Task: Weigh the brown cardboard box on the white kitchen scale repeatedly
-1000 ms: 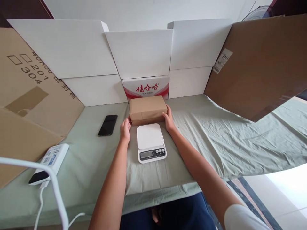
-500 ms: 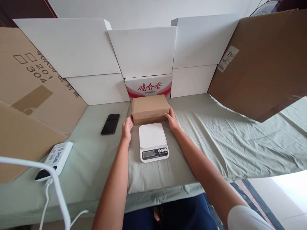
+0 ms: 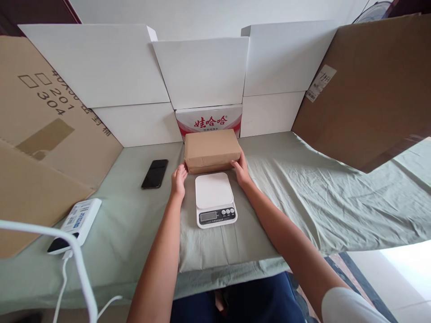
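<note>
A closed brown cardboard box (image 3: 213, 147) is held between both hands, just behind a white digital kitchen scale (image 3: 214, 193). My left hand (image 3: 179, 178) presses against its left end, fingers along the side. At the right end, my right hand (image 3: 241, 168) grips the box with the thumb on the front face and the other fingers hidden behind it. Nothing lies on the scale's platform, and its dark display shows no readable figures. Whether the box's underside touches the cloth I cannot tell.
A black phone (image 3: 155, 174) lies left of my left hand. Farther left are a white power strip (image 3: 76, 225) and a white cable (image 3: 82, 273). White boxes (image 3: 202, 72) line the back, with large cardboard panels (image 3: 367, 89) at the sides. Green cloth (image 3: 134, 251) covers the table.
The cardboard box has shifted slightly up and right, looking a little larger, with both hands still on it. The scale and phone have stayed put.
</note>
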Action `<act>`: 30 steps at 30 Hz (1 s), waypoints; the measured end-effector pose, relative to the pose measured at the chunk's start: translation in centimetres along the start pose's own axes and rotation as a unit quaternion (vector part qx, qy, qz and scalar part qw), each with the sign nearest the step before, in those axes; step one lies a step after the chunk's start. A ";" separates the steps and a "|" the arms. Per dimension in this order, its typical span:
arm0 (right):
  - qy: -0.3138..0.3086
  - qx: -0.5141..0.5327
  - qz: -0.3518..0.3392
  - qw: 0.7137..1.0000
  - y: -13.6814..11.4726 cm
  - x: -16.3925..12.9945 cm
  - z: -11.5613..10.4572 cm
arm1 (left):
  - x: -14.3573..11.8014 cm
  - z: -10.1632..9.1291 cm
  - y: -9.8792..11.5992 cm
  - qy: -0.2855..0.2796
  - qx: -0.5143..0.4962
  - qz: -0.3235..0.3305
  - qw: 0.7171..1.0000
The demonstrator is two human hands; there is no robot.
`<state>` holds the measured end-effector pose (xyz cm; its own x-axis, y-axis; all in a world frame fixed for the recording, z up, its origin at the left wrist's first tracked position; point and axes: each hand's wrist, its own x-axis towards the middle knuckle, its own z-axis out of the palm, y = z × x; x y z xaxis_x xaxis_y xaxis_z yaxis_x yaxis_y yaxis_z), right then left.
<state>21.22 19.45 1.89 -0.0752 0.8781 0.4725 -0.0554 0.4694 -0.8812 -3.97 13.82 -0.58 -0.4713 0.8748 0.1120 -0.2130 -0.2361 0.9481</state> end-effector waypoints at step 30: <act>-0.109 -0.057 -0.058 0.991 -2.7 -9.1 -5.0 | -12.6 -6.2 4.3 -0.084 0.011 0.059 0.995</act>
<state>27.02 10.64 -0.11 -0.2889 0.7829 0.5510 0.0363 0.5840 -0.8109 -4.29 -0.81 0.26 -0.3424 0.9001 0.2696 -0.1440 -0.3338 0.9316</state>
